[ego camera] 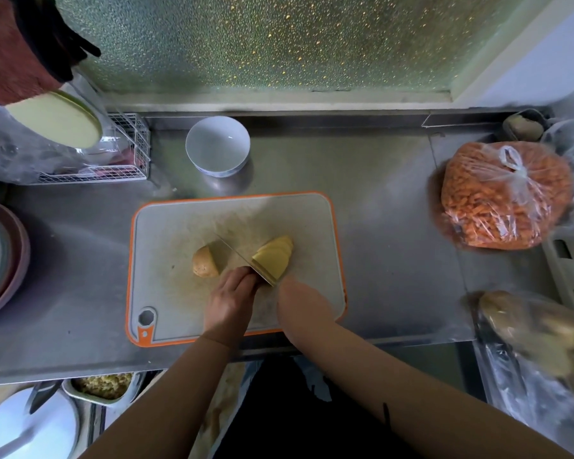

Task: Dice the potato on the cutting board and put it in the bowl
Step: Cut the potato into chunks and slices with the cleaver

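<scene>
The left hand (231, 301) grips the handle of a knife (246, 260), its blade slanting away between an uncut potato piece (205, 262) on the left and fanned slices (274, 256) on the right. The right hand (300, 301) is blurred beside the slices; its grip cannot be told. A white bowl (217, 145) stands beyond both hands, past the cutting board (166, 233)

Brushed-metal counter (395, 200); matt plastic board (166, 233).

Sliced potato (274, 258) (fanned) on cutting board (170, 233).
</scene>
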Action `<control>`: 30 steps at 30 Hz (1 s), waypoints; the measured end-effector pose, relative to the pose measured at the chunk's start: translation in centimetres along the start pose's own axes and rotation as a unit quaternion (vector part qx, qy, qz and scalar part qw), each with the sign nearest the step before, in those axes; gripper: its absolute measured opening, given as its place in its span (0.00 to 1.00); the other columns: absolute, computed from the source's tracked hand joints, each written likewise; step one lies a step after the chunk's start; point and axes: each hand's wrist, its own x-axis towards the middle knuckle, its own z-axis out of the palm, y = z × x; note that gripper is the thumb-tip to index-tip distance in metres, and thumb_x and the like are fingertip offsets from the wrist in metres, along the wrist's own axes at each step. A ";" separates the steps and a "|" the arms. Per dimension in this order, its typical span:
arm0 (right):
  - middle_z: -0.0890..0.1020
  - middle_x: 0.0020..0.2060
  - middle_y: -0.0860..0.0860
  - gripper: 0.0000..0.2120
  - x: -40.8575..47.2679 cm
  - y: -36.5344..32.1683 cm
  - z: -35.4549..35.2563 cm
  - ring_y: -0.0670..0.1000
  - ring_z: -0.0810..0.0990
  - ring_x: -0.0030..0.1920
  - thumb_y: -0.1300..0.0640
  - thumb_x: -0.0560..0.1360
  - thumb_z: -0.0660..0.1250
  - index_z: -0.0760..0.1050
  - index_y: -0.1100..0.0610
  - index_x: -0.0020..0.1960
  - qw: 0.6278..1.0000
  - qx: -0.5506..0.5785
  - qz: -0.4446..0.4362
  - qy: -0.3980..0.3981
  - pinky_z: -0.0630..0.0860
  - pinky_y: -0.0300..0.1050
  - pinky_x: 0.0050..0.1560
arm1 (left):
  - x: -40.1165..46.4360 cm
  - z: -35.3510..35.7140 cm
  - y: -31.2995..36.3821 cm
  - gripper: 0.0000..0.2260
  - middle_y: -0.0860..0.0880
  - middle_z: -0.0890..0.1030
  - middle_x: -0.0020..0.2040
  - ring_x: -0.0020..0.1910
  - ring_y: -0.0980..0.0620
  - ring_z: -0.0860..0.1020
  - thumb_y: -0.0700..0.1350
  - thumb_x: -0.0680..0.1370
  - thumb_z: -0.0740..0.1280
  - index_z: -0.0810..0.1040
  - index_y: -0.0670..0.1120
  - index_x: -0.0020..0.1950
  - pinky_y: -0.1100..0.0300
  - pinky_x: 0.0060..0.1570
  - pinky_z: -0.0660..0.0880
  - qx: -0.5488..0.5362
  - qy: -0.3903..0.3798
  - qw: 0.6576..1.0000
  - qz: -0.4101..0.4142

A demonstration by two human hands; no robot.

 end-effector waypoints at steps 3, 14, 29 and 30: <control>0.74 0.62 0.57 0.16 0.8 0.3 0.6 0.56 0.74 0.63 0.60 0.81 0.55 0.62 0.60 0.68 1.000 -0.004 -0.004 -0.006 0.69 0.48 0.61 | 0.1 -0.1 0.1 0.04 0.48 0.79 0.46 0.43 0.46 0.78 0.42 0.74 0.67 0.80 0.44 0.45 0.54 0.35 0.76 -0.001 0.005 1.000 0.001; 0.77 0.57 0.57 0.11 2.2 0.4 2.0 0.58 0.78 0.57 0.61 0.81 0.53 0.67 0.59 0.62 1.000 0.008 0.016 0.017 0.73 0.51 0.54 | -0.1 -0.5 0.5 0.09 0.46 0.77 0.48 0.43 0.45 0.78 0.43 0.75 0.70 0.73 0.47 0.51 0.52 0.35 0.77 0.071 0.006 0.997 0.014; 0.79 0.54 0.54 0.11 3.1 1.2 3.5 0.53 0.79 0.54 0.56 0.81 0.55 0.69 0.57 0.60 0.998 0.010 -0.032 0.057 0.73 0.45 0.52 | 2.6 -1.1 -0.3 0.28 0.48 0.72 0.62 0.60 0.43 0.71 0.59 0.65 0.74 0.77 0.50 0.62 0.42 0.69 0.62 0.222 -0.070 0.962 0.139; 0.79 0.54 0.55 0.11 3.1 1.3 3.4 0.54 0.79 0.54 0.57 0.81 0.55 0.69 0.58 0.60 0.998 0.010 -0.029 0.054 0.73 0.46 0.52 | 2.3 -1.1 -0.2 0.28 0.47 0.73 0.62 0.60 0.43 0.71 0.59 0.65 0.73 0.77 0.50 0.62 0.43 0.68 0.62 0.219 -0.062 0.965 0.130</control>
